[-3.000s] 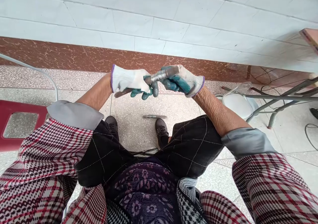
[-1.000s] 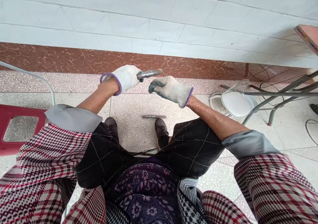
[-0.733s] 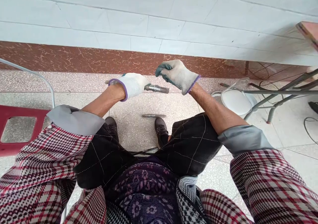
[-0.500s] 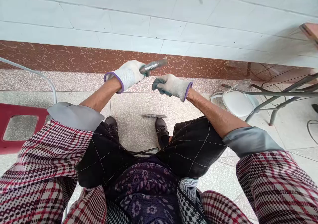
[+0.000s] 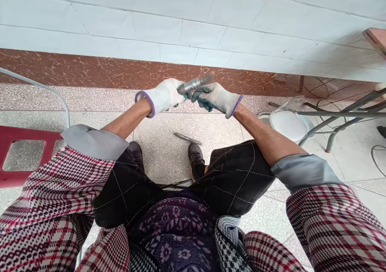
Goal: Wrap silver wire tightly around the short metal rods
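Note:
I sit facing a tiled wall, both hands in white knit gloves with green palms. My left hand [image 5: 163,96] is closed round one end of a grey ribbed metal rod [image 5: 196,83], which points up and to the right. My right hand [image 5: 215,97] is curled just under the rod's free end, its green fingertips touching the rod. A second ribbed rod [image 5: 187,138] lies on the speckled floor between my shoes, just beyond my right shoe [image 5: 196,159].
A red plastic stool [image 5: 21,153] stands at the left beside a thin grey tube [image 5: 45,93]. At the right are a white round container [image 5: 286,123] and grey metal table legs [image 5: 340,119]. Cables trail on the floor at the far right.
My right hand let go of the rod, swung above and below it, and has come back to it. The rod on the floor has turned slightly askew.

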Demonstrator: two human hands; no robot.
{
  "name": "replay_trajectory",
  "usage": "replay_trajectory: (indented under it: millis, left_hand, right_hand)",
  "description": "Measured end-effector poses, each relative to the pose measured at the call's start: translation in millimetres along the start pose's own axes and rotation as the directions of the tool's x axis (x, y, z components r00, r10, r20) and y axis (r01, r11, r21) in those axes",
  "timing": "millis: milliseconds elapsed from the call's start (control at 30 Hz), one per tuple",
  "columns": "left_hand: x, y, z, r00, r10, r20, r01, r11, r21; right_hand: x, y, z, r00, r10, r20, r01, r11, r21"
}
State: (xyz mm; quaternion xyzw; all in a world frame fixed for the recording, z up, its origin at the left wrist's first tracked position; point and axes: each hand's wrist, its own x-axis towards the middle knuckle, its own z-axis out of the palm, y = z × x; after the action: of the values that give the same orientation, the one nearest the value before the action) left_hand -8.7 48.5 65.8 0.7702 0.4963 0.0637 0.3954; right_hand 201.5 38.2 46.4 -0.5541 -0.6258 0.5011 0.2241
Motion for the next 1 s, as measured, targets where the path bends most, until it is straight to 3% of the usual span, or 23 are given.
replay_trajectory:
  millis: [167, 300, 433, 600, 767, 900, 1000]
  left_hand:
    - [14, -18, -16.9, 0.988, -0.091, -0.123, 0.079, 0.992, -0.098]
    - [15, -17, -25.2, 0.965, -0.043, -0.258, -0.049, 0.939, -0.341]
    - [5, -2, -32.9, 0.951, 0.018, -0.309, -0.186, 0.832, -0.523]
    - [3, 2, -45.4, 0.926, -0.099, -0.365, -0.183, 0.728, -0.661]
    - [4, -14, -61.0, 0.911, -0.03, -0.41, -0.29, 0.662, -0.692]
    - [-6, -13, -62.6, 0.891, -0.115, -0.439, -0.237, 0.707, -0.666]
    - [-14, -10, -60.8, 0.902, -0.083, -0.423, -0.228, 0.741, -0.631]
  right_hand:
    - [-8, -4, 20, 0.989, -0.091, 0.114, 0.09, 0.996, 0.009]
    - [-11, -13, 17, 0.98, -0.17, 0.103, 0.144, 0.965, 0.221]
    - [-11, -15, 8, 0.971, -0.223, 0.085, 0.184, 0.925, 0.333]
    - [-9, -16, 12, 0.964, -0.245, 0.103, 0.192, 0.91, 0.366]
    - [-13, -21, 16, 0.975, -0.199, 0.095, 0.166, 0.947, 0.274]
    - [-16, -20, 13, 0.979, -0.154, 0.135, 0.123, 0.969, 0.216]
    - [-12, -12, 11, 0.964, -0.182, 0.194, 0.121, 0.949, 0.29]
